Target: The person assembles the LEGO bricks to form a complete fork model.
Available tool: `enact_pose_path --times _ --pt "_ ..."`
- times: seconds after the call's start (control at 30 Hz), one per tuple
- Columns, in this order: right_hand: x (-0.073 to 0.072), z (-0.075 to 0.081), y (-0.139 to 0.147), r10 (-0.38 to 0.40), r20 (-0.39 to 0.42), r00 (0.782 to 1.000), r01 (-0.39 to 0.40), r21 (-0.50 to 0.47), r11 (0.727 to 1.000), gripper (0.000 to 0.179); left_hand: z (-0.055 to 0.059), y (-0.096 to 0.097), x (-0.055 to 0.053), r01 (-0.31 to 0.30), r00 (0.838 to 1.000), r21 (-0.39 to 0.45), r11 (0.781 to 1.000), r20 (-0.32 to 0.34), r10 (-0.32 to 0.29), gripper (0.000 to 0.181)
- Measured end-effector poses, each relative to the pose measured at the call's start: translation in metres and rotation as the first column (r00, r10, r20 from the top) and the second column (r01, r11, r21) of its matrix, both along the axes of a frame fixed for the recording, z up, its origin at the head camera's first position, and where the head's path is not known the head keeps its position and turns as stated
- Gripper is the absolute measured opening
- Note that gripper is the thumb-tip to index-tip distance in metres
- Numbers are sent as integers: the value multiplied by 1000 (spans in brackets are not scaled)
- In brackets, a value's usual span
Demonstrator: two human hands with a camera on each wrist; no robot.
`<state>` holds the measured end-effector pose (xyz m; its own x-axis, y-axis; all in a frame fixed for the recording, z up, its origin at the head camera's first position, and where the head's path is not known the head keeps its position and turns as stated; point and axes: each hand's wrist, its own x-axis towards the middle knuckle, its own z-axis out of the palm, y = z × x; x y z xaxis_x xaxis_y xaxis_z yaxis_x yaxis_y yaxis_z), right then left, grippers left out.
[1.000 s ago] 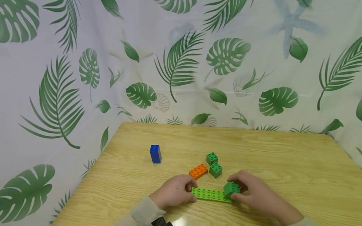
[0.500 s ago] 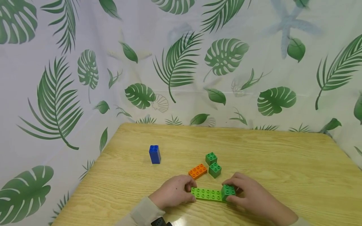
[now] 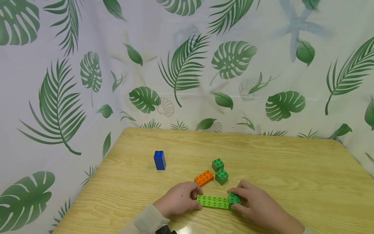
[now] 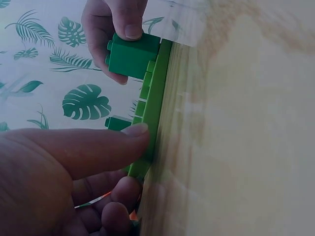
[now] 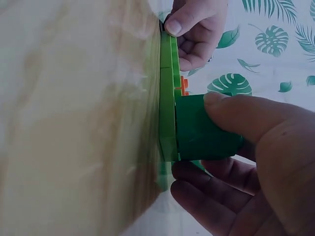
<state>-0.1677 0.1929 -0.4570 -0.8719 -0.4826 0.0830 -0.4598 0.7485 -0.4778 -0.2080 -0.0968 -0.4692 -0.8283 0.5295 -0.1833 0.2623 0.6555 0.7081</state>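
On the table point(image 3: 117, 198), a lime strip point(image 3: 212, 201) runs left to right. The left hand point(image 3: 179, 199) pinches its left end; the right hand point(image 3: 260, 204) pinches a green cube point(image 3: 234, 198) at its right end. The right wrist view shows the cube's base against the strip, a join the head view hides.

The head view is bright and evenly lit, with white glare point(image 3: 185, 229) on the surface point(image 3: 286, 169) at bottom centre; both wrist views are dimmer and hazier.
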Motion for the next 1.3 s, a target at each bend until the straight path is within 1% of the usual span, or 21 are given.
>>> enact_pose_path --times 0.17,0.3,0.47,0.7,0.8,0.93,1.07,1.13,1.3 --pt "0 0 -4 -23 -30 999 24 40 999 40 -1 -1 -1 2 1000 -4 1000 -22 -2 27" --pt "-2 3 -8 -55 -22 998 57 58 997 41 -1 -3 -1 -6 999 -14 1000 -40 5 28" --pt "-3 6 -12 -105 26 994 103 75 992 44 0 -4 -2 -10 999 -1 1000 -34 10 28" --pt "0 4 -9 -142 113 983 135 63 989 51 -1 -2 0 -5 1000 -12 1000 -29 5 27" --pt "0 4 -6 -136 151 979 131 45 990 55 0 -1 1 -4 1000 -18 1000 -28 3 28" --pt "1 4 -1 -102 200 975 113 -44 993 61 -1 1 1 -3 1000 -20 1000 -27 2 28" --pt "-1 3 3 -98 230 968 128 -121 984 62 -2 1 1 1 1000 -16 1000 -18 -1 28" --pt "-2 4 4 -111 236 965 146 -139 979 61 -2 1 1 2 1000 -16 1000 -15 -2 27" --pt "-10 6 5 -138 221 965 179 -176 968 55 -2 0 1 4 1000 -4 1000 -4 -4 27"
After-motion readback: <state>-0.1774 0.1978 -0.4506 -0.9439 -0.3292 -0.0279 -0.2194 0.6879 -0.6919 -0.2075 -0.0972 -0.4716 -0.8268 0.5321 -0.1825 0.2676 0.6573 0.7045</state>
